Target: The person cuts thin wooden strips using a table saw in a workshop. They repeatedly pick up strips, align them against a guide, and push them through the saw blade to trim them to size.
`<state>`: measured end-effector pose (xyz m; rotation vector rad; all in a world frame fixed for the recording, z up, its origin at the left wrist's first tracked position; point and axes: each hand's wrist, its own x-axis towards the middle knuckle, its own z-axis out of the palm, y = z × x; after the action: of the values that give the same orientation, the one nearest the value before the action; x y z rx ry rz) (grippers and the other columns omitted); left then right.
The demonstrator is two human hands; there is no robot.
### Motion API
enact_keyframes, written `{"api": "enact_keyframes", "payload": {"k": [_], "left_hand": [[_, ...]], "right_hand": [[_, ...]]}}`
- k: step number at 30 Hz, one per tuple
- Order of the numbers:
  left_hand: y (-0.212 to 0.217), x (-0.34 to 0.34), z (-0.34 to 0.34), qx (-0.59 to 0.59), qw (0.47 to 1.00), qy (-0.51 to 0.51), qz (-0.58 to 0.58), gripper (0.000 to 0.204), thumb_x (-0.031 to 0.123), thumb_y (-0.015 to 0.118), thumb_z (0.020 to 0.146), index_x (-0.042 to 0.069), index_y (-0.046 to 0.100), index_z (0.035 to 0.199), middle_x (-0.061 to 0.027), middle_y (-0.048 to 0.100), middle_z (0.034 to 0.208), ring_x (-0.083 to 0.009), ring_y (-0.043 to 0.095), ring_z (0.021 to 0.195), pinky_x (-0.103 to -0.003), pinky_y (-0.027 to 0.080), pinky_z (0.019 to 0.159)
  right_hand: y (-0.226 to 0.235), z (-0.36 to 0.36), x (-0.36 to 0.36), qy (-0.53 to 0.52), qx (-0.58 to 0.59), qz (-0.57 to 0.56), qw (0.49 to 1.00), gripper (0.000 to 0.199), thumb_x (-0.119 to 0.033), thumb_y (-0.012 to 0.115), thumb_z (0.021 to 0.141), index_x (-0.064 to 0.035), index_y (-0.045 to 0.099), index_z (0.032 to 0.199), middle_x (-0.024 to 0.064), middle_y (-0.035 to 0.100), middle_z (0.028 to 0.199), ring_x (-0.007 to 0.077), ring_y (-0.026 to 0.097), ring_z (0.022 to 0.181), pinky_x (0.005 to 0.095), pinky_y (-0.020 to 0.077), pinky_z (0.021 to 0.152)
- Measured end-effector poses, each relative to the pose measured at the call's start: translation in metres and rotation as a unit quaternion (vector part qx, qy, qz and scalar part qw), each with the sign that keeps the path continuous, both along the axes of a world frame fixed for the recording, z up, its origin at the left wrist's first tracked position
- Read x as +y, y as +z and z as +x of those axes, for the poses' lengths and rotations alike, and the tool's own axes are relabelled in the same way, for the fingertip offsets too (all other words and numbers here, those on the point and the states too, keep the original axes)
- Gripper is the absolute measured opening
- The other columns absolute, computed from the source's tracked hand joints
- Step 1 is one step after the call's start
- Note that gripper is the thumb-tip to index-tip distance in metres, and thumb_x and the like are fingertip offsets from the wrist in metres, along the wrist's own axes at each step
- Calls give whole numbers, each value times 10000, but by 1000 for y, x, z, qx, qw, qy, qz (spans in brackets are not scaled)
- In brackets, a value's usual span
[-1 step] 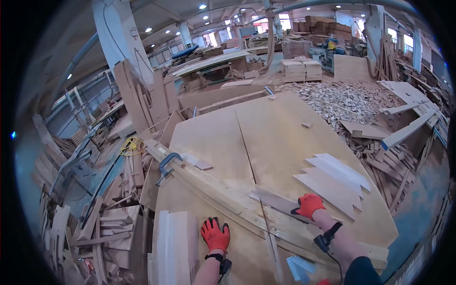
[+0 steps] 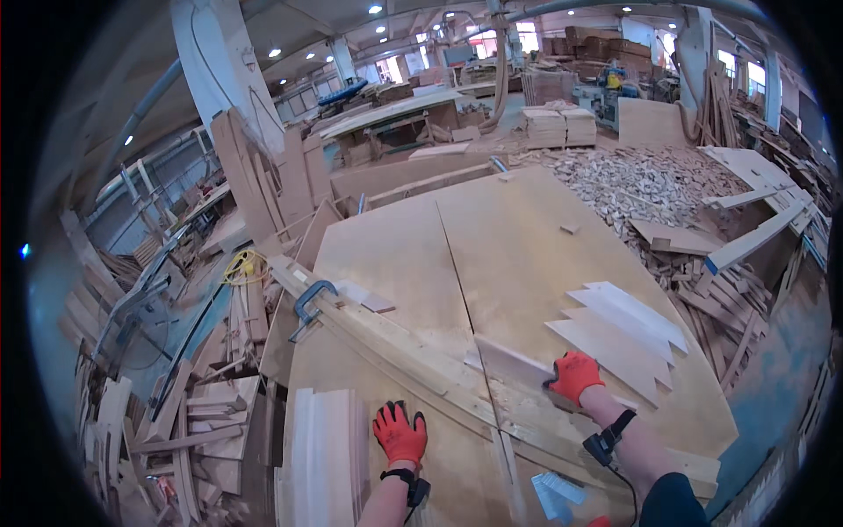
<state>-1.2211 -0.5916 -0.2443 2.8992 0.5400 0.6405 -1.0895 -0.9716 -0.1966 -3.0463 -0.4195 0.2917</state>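
My right hand (image 2: 577,379), in a red and black work glove, is closed on the near right end of a narrow wooden board (image 2: 514,362). This board stands tilted on its edge across the seam of the large worktable (image 2: 395,263). With fingers spread, my left hand (image 2: 399,432) lies on the tabletop and holds nothing. Just left of it sits a stack of pale boards (image 2: 320,457). Between my hands and the far side, a long wooden rail (image 2: 386,338) runs diagonally, with a blue clamp (image 2: 309,307) at its far left end.
Several pale boards with angled ends (image 2: 619,338) lie on the table's right side. A small wood block (image 2: 570,229) rests farther back. Offcuts heap (image 2: 654,193) on the floor beyond, and scrap wood (image 2: 206,422) is piled at the left. A pale blue piece (image 2: 555,496) lies near my right forearm.
The narrow board in my right hand has tipped up, so its broad face shows more. My left hand has hardly moved.
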Motion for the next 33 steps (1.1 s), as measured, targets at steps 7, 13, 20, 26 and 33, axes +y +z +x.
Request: {"api": "enact_keyframes", "payload": {"k": [7, 13, 20, 26, 33], "left_hand": [[-29, -4, -50, 16, 1000, -21, 2, 610, 394, 651, 881, 43, 533, 1366, -201, 492, 1426, -393, 397, 1357, -551, 240, 1163], [42, -53, 9, -32, 985, -156, -59, 616, 450, 680, 852, 46, 584, 1307, -167, 601, 1276, -344, 494, 1271, -550, 251, 1154], [34, -133, 81, 232, 962, -144, 26, 655, 609, 717, 725, 80, 678, 1108, -159, 656, 1141, -314, 593, 1156, -472, 389, 1011], [62, -164, 67, 162, 927, -323, -104, 480, 441, 741, 746, 76, 667, 1048, -165, 663, 1136, -367, 671, 975, -484, 515, 871], [173, -286, -49, 306, 618, -715, 117, 538, 290, 680, 788, 37, 597, 1255, -197, 645, 1172, -373, 638, 1072, -448, 514, 916]], "right_hand": [[-24, -75, -12, 28, -86, 24, 996, 470, -417, 734, 829, -96, 657, 1163, 151, 569, 1249, 346, 534, 1156, 470, 459, 933], [-30, -144, -71, -100, -30, 93, 990, 666, -442, 733, 826, -121, 553, 1381, 158, 535, 1327, 363, 481, 1251, 499, 433, 986], [-5, -201, -110, -185, 84, -53, 978, 767, -543, 649, 884, -182, 403, 1514, 184, 537, 1358, 382, 545, 1225, 528, 474, 942], [-15, -215, -132, -191, 81, -27, 978, 781, -541, 650, 887, -153, 391, 1513, 224, 549, 1327, 366, 636, 1112, 477, 522, 904], [-28, -209, -129, -151, 37, 7, 988, 736, -498, 717, 845, -90, 490, 1414, 233, 574, 1216, 369, 650, 1064, 469, 537, 879]]}}
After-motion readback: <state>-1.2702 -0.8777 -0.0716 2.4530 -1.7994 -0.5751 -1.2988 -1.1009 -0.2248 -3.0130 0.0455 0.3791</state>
